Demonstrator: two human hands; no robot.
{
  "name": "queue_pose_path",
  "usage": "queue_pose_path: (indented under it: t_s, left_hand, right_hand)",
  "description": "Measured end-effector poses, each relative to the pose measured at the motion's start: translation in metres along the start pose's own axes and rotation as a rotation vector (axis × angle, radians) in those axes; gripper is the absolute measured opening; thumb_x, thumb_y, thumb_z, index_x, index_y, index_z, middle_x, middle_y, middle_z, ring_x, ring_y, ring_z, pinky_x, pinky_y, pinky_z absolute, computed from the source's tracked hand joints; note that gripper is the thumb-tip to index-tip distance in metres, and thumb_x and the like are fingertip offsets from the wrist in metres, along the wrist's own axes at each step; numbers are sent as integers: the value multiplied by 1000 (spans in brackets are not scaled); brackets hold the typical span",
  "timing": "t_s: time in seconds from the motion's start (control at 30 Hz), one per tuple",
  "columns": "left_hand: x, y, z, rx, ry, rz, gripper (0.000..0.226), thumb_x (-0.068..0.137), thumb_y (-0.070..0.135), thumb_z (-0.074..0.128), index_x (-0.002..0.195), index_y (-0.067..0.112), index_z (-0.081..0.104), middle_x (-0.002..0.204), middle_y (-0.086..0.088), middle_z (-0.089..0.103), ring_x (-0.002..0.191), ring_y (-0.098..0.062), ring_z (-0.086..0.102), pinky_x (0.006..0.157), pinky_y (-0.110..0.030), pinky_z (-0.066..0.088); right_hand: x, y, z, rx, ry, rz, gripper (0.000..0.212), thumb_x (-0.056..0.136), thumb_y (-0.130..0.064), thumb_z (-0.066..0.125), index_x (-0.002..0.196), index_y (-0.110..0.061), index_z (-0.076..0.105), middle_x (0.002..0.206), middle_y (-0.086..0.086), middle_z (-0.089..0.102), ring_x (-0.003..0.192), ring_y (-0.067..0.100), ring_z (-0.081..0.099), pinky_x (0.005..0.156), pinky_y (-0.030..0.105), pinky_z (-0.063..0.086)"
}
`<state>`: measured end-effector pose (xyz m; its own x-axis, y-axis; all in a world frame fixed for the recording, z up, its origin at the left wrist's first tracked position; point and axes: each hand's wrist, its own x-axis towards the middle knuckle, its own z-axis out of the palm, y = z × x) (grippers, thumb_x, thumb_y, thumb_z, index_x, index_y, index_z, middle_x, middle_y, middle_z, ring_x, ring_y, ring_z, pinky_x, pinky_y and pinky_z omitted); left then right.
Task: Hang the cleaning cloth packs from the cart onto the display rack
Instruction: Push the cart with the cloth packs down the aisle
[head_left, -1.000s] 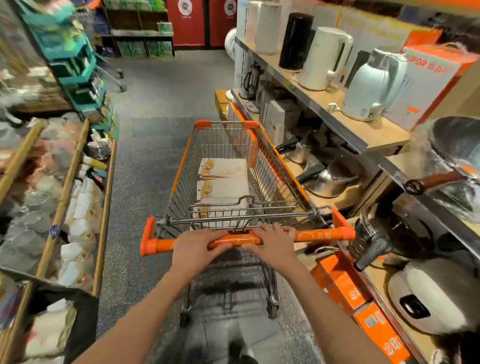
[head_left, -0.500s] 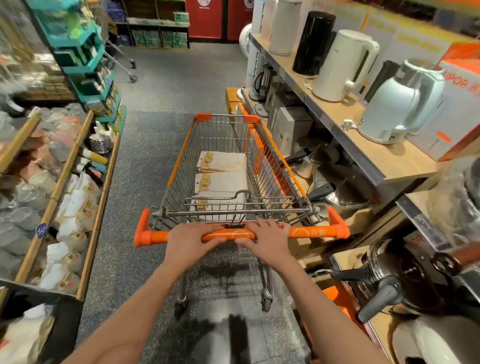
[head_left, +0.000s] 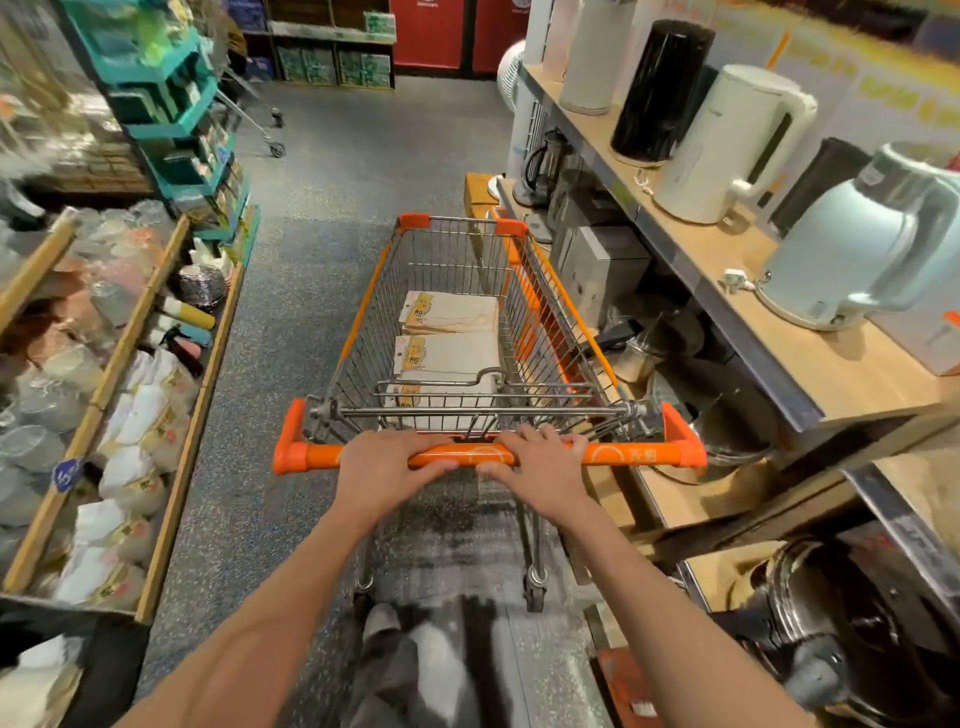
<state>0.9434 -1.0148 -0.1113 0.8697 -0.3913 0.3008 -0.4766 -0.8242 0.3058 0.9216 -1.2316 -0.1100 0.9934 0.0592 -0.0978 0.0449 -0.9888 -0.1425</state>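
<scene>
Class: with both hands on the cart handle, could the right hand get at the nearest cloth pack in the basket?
Probably not directly: the right hand grips the handle, and the folded wire seat overlies the nearest cloth pack.

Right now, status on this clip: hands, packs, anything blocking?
Left hand and right hand both grip the cart handle. Cleaning cloth packs lie stacked in the cart. Aisle floor open ahead.

1. The cart's (head_left: 363, 317) child-seat wire flap is hiding the nearest of the cleaning cloth packs (head_left: 447, 353).
2. Printing on the pack labels is reading too small to make out.
3. Bagged goods (head_left: 119, 452) at left are blurring.
4. The frame's right edge is cropping a pale kettle (head_left: 862, 249).
</scene>
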Motion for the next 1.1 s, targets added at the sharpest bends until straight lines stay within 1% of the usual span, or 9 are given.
queue_pose_path:
  t_s: [0.1,0.17,0.3,0.6,0.73,0.87,0.97,1.03,1.1]
  left_hand:
    - [25,-11,6,4,-36,-8,65,78,81,24,112,45,66,91,18,72,82,-5,66,68,-23,44]
    - [42,-20,11,2,-43,-4,63,80,82,28,114,45,66,95,19,72,86,-4,66,72,-24,47]
    - [81,-37,17,33,-76,6,68,77,80,19,117,45,63,102,19,71,91,-4,65,76,-24,47]
    - [154,-80,32,42,-106,-20,53,82,75,38,121,47,60,109,17,69,101,-6,63,87,-28,47]
    - [185,-99,37,39,-104,-17,53,83,73,38,121,45,60,105,15,70,97,-8,64,82,-31,50]
    - [214,-113,44,93,-106,0,53,84,74,35,123,46,58,102,16,70,92,-7,64,74,-26,49]
    - [237,-124,46,88,-62,2,48,84,71,43,118,45,63,95,16,72,85,-7,66,66,-23,42]
    - [252,-130,48,83,-64,12,49,84,72,42,119,46,63,94,16,72,84,-7,66,67,-24,42]
    - [267,-138,50,60,-64,17,50,83,73,40,120,46,62,96,17,72,85,-6,66,69,-23,42]
  right_hand:
    - [27,3,-5,-4,-37,18,60,83,-75,28,123,-37,51,129,-8,50,122,20,39,95,48,18]
    - [45,6,-9,-5,-33,17,60,83,-75,29,121,-35,52,127,-8,51,121,19,40,94,45,16]
    - [84,11,-17,-14,-38,14,61,82,-76,27,121,-35,51,127,-8,50,119,18,40,92,43,19]
    - [170,10,-37,-16,-127,40,60,84,-73,31,126,-35,49,132,-8,49,122,18,39,96,45,22]
    - [205,11,-44,1,-149,37,58,84,-73,32,123,-35,51,130,-8,49,121,19,40,98,46,23]
    - [239,13,-46,-29,-133,38,58,82,-75,31,123,-37,51,130,-9,50,119,18,41,93,44,22]
    - [266,17,-49,-37,-135,50,74,75,-82,19,126,-38,49,131,-8,49,118,18,40,92,44,23]
    - [282,19,-50,-35,-110,41,97,58,-89,1,126,-39,48,129,-8,49,117,19,41,92,44,24]
    - [299,22,-49,-36,-91,39,103,54,-91,-4,126,-39,48,126,-7,50,115,19,42,91,44,23]
